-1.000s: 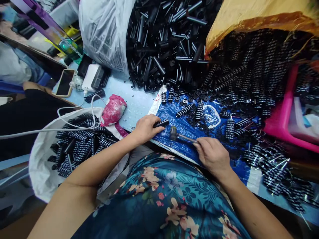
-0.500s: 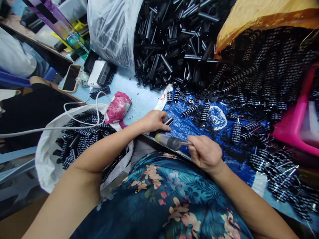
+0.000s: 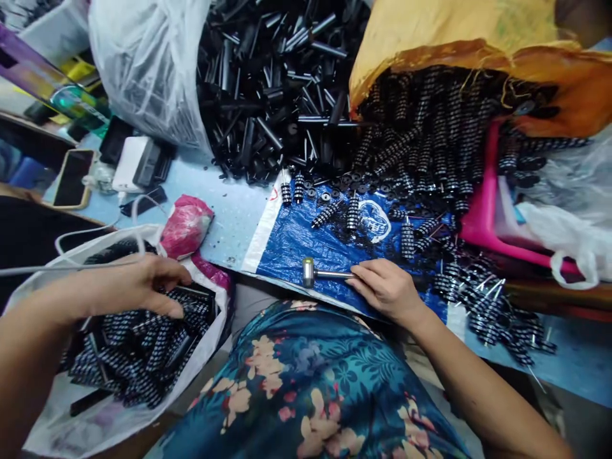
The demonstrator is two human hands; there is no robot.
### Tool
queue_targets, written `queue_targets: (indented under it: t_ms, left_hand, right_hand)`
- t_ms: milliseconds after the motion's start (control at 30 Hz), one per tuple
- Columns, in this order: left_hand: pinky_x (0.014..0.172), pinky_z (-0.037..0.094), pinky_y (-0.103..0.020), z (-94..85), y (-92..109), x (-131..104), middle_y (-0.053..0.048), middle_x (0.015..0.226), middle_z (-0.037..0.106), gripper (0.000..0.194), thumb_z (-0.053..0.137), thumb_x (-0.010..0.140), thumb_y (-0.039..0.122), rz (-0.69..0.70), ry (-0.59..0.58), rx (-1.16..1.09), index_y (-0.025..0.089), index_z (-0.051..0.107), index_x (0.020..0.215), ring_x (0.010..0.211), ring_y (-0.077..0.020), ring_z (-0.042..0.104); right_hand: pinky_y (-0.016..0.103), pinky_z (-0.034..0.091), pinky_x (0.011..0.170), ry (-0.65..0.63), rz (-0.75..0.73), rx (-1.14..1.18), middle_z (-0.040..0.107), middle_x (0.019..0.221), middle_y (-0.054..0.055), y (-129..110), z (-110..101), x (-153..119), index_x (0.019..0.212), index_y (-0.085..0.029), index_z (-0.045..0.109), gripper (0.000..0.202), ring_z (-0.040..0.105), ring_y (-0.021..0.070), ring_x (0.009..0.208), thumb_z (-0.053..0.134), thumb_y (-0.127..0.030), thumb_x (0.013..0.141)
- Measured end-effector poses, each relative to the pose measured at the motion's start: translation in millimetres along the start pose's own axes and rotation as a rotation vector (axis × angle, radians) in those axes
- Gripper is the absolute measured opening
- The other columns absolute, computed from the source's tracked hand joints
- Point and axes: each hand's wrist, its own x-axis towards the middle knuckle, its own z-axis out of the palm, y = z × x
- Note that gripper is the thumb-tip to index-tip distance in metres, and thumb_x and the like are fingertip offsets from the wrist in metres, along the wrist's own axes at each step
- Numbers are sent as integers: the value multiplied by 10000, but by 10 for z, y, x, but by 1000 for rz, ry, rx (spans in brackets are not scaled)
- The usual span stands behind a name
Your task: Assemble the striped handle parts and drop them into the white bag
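Head view: your right hand (image 3: 385, 290) is closed round the handle of the small hammer (image 3: 310, 273), head resting on the blue tarp (image 3: 296, 242). Your left hand (image 3: 143, 284), fingers curled loosely with no clear grip, hovers over the white bag (image 3: 210, 331) of striped black rollers (image 3: 143, 344) at near left. Loose rollers and pins (image 3: 482, 306) crowd the tarp's right edge. Risk, as I judge it: the bag sags off the table edge, so a careless drop could spill parts.
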Motion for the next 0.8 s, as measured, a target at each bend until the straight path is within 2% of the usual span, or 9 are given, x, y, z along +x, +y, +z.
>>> queue_targets:
  t_ms: [100, 200, 300, 367, 433, 533, 667, 733, 800]
  left_hand:
    - [824, 454, -341, 26, 188, 5, -85, 903, 664, 284, 596, 908, 328, 31, 41, 88, 164, 631, 1137, 923, -227, 616]
    - [879, 451, -360, 100, 434, 124, -110, 1004, 671, 312, 547, 955, 332, 61, 115, 181, 155, 604, 1206, 992, -241, 604]
    - [910, 433, -384, 324, 693, 519, -158, 1078, 666, 333, 507, 984, 342, 85, 163, 317, 112, 591, 1211, 1051, -277, 569]
    - [906, 421, -393, 540, 817, 858, -195, 1075, 660, 325, 520, 976, 330, 106, 126, 396, 83, 605, 1170, 1081, -307, 540]
    - [885, 411, -402, 746, 879, 1132, -226, 1062, 653, 261, 482, 967, 213, 112, 60, 424, 61, 622, 1126, 1093, -329, 526]
    - [872, 399, -427, 895, 885, 1291, -252, 1085, 638, 288, 399, 932, 72, 97, 28, 396, 45, 631, 1101, 1089, -341, 533]
    - [932, 403, -442, 708, 809, 1131, -211, 1108, 649, 253, 475, 906, 105, 78, 116, 254, 77, 642, 1094, 1069, -309, 557]
    - [939, 429, -410, 525, 726, 974, -149, 1076, 666, 234, 565, 885, 171, 51, 204, -25, 120, 641, 1100, 1025, -261, 583]
    - [857, 480, -356, 353, 620, 792, -95, 1010, 669, 267, 635, 856, 238, -37, 271, -470, 150, 619, 1107, 918, -205, 614]
  right_hand:
    - [384, 514, 796, -16, 25, 60, 652, 1034, 108, 37, 13, 88, 1119, -153, 642, 231, 630, 256, 882, 524, -350, 1136]
    - [380, 509, 776, -28, 18, 63, 663, 1008, 100, 9, 22, 229, 1102, -142, 658, 257, 636, 248, 861, 491, -333, 1141]
    - [367, 501, 734, -7, 14, 53, 668, 960, 99, -27, -3, 272, 1094, -134, 666, 234, 639, 240, 809, 487, -280, 1126]
    - [361, 496, 726, 20, 42, 65, 671, 946, 96, -30, -40, 220, 1094, -138, 664, 209, 641, 234, 787, 490, -252, 1116]
    - [358, 496, 726, 53, 88, 98, 674, 935, 87, -16, -96, 128, 1090, -149, 663, 190, 645, 227, 777, 498, -241, 1108]
    - [345, 509, 719, 91, 161, 177, 678, 898, 61, 29, -225, 22, 1072, -176, 673, 171, 647, 212, 747, 517, -242, 1094]
    - [325, 527, 736, 303, 280, 146, 683, 927, 45, 185, -417, 203, 1056, -208, 678, 175, 657, 212, 773, 509, -249, 1083]
    - [334, 519, 809, 398, 313, 24, 681, 983, 60, 338, -438, 451, 1059, -201, 670, 190, 657, 229, 852, 484, -234, 1083]
    - [347, 492, 882, 306, 287, -123, 670, 1049, 95, 532, -383, 739, 1083, -162, 663, 191, 636, 255, 944, 476, -195, 1070]
